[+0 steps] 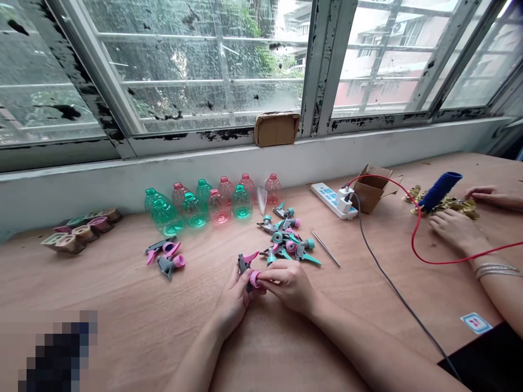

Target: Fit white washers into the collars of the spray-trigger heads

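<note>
My left hand [233, 296] is wrapped round a grey trigger spray head [244, 263] with a pink trigger. At its pink collar [255, 279], the fingertips of my right hand [292, 284] are pinched; whether something small is between them is hidden. Just beyond the right hand lies a heap of grey spray heads [286, 239] with teal or pink parts. To the left, two grey-and-pink spray heads [166, 264] lie apart from that heap. Several clear green bottles [196, 209] and pink bottles [221, 208], without tops, stand near the wall.
Metal tweezers [326, 247] lie right of the heap. Farther right are a power strip [333, 201], a cardboard box [368, 190] and red and grey cables. A co-worker's hands [460, 231] are beside a blue roll [441, 190] and gold pieces. Small coloured blocks [84, 231] sit far left.
</note>
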A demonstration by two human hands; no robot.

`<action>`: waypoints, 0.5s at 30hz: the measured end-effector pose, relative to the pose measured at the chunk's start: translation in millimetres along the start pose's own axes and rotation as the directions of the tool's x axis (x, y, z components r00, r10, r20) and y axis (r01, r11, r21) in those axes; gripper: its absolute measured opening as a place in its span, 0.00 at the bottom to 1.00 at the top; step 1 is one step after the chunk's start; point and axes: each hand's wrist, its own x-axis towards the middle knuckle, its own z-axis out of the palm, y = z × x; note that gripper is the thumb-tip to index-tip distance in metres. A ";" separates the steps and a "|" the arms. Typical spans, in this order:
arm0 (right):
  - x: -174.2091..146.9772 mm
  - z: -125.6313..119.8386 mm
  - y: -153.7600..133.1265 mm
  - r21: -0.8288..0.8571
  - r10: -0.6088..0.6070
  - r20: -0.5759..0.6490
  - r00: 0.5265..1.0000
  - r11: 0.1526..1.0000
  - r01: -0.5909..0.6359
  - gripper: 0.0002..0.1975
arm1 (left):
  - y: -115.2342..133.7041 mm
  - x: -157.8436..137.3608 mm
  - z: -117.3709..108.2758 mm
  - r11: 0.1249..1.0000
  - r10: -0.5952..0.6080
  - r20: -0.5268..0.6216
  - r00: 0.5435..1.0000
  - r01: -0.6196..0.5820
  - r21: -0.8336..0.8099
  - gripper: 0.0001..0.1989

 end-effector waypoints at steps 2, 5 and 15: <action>-0.4 -0.5 0.0 0.001 0.007 -0.001 1.000 1.000 -0.007 0.10 | -1.0 0.7 -0.5 1.000 0.019 0.005 1.000 -0.019 0.021 0.22; -1.3 -0.4 0.0 0.002 0.035 -0.008 0.999 0.999 -0.035 0.08 | -3.3 1.7 -1.8 0.997 0.053 0.014 0.999 -0.053 0.057 0.20; 1.2 -2.4 -0.6 0.119 0.214 0.027 0.976 0.969 -0.216 0.08 | 5.1 -1.1 -4.6 0.874 0.330 0.014 0.944 -0.312 0.374 0.18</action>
